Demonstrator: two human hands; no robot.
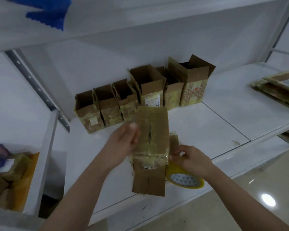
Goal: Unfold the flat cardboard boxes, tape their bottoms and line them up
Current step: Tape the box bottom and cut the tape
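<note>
Six opened boxes [145, 90] already stand in a row along the back of the white shelf [223, 124], flaps up, tops open, touching or nearly touching one another from the small one at the left end to the tall patterned box [193, 93] at the right. Their bottoms cannot be seen, so whether all are taped is a guess, though yellowish tape wraps their sides.

A seventh cardboard box [151, 147] is in hand above the front edge of the shelf, turned so its seamed face looks up. The left hand [123, 142] grasps its left side, thumb on top. The right hand [192, 160] pinches the free end of tape at the box's right side, with the yellow tape roll [184, 179] just below it.

So this box is mid-taping. More flat boxes [280, 87] lie stacked at the shelf's far right edge, waiting to be unfolded, taped and added to the row
</note>
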